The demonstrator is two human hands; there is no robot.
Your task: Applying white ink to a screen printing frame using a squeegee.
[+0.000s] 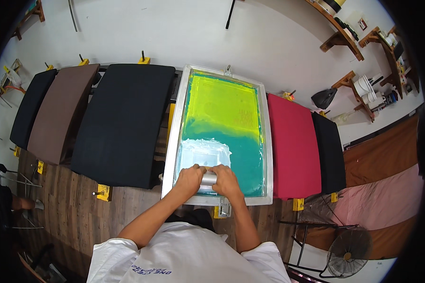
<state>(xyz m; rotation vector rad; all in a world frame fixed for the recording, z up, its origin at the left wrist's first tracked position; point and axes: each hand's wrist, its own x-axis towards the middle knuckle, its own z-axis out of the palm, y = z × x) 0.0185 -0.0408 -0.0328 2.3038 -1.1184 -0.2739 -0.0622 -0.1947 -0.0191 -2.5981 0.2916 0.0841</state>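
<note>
A metal-framed printing screen (267, 155) lies in front of me, its mesh yellow-green at the far end and teal below. White ink (203, 146) covers the lower left of the mesh. My left hand (188, 180) and my right hand (225, 180) grip a squeegee (208, 178) with a silver body at the near left part of the screen, one hand at either side. The squeegee's blade is hidden from view.
Black (115, 122), brown (56, 113) and red (293, 146) fabric-covered platens flank the screen, with yellow brackets (104, 192). Wooden shelves (344, 42) holding containers are on the wall. A fan (349, 250) stands lower right. Another person's leg (21, 203) shows at far left.
</note>
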